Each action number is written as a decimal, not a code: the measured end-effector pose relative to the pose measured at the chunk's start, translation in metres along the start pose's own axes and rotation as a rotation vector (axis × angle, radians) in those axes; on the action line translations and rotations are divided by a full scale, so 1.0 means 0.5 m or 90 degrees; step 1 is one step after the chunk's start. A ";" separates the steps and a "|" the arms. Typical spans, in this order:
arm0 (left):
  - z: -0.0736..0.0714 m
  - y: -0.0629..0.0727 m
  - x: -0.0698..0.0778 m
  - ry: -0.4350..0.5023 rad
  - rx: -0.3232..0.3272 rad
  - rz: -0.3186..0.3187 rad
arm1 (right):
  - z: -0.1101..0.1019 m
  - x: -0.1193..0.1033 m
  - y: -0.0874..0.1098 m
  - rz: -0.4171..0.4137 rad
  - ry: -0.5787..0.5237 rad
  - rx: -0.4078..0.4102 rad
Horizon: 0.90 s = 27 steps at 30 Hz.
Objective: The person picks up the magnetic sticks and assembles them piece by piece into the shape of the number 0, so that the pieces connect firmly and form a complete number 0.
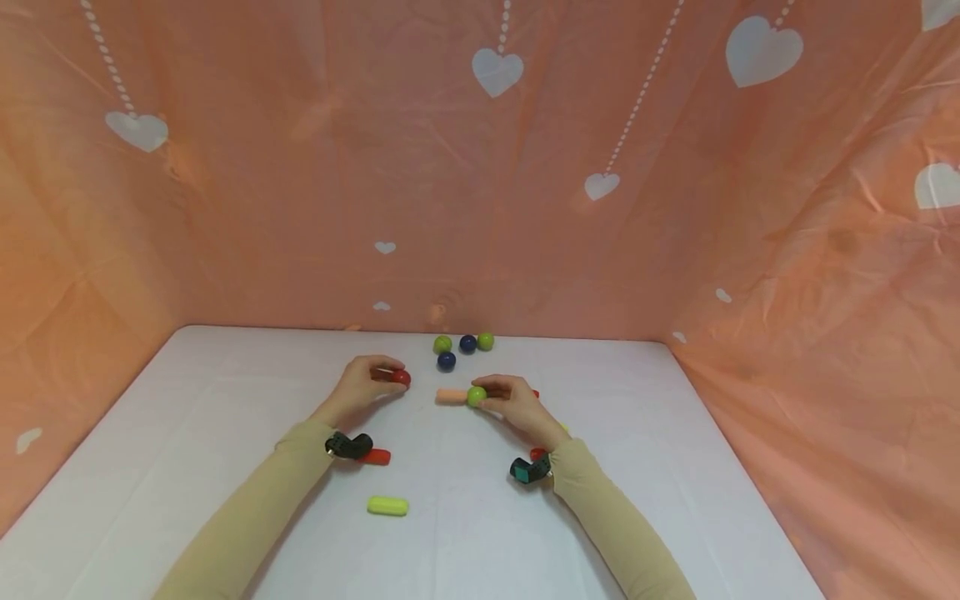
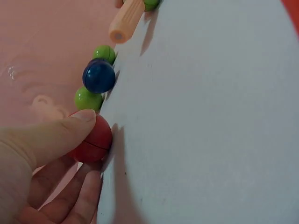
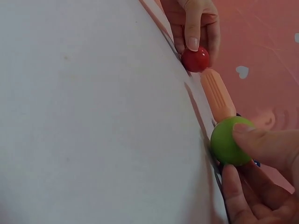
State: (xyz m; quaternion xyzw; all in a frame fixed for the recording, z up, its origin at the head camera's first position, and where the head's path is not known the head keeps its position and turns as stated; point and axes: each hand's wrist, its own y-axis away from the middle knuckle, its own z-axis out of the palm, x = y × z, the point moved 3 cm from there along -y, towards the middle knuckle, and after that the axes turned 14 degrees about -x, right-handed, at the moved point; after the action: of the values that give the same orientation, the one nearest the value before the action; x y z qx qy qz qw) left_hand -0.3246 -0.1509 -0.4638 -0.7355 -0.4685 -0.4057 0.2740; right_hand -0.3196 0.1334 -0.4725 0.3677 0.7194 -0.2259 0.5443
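Observation:
Between thumb and fingers, my left hand pinches a red ball that has a thin seam line. My right hand holds a green ball the same way, thumb on one side and fingertips on the other. A peach ridged stick extends from the green ball toward the left hand, its near end right at the ball. In the head view the stick lies level, with a gap between its free end and the red ball.
Behind the hands sit green balls and blue balls on the white table. A red stick lies by the left wrist, a yellow-green stick nearer the front. Red pieces show partly behind the right hand and wrist.

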 end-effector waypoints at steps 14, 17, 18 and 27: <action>0.038 0.007 0.020 0.038 -0.037 -0.018 | -0.001 -0.002 0.001 0.011 -0.028 0.008; 0.049 0.005 0.025 0.066 -0.051 -0.021 | -0.001 -0.003 -0.001 0.009 -0.020 0.003; 0.052 0.004 0.027 0.073 -0.056 -0.021 | -0.002 -0.003 -0.002 0.010 -0.015 0.002; 0.064 0.003 0.036 0.096 -0.065 -0.015 | 0.001 -0.013 -0.003 0.004 -0.007 -0.002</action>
State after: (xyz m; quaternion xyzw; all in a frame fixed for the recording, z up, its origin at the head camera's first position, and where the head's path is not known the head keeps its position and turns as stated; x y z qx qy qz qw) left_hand -0.3084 -0.1181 -0.4650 -0.7100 -0.4341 -0.4864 0.2660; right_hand -0.3198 0.1302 -0.4668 0.3677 0.7154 -0.2250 0.5498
